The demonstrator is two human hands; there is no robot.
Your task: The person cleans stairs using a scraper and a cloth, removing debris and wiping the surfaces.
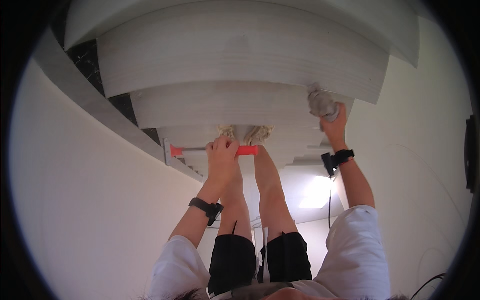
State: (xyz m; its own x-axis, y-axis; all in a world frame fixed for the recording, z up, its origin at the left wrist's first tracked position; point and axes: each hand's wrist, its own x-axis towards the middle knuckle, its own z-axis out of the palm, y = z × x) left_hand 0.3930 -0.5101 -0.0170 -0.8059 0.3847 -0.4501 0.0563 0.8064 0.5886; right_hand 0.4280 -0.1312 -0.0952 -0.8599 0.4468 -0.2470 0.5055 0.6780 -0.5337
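My left hand (223, 152) is wrapped around the shaft of a scraper-like tool (247, 150) with a red grip, a red collar and a metal shaft. Its flat grey head points left, close to the grey stair skirting. Out to the right, my right hand (335, 122) grips a bunched grey cloth (321, 103), somewhat blurred. The cloth is at the front edge of a pale stair tread (243, 56), near the right wall. Whether it presses on the tread or the riser below, I cannot tell.
Pale stairs rise ahead, with black marbled stone (87, 60) along their left ends. White walls (75, 157) flank both sides. My shoes (260, 134) stand on a lower step. A black cable (330, 202) hangs from the device on my right wrist. Lower steps descend behind me toward a bright patch (317, 193).
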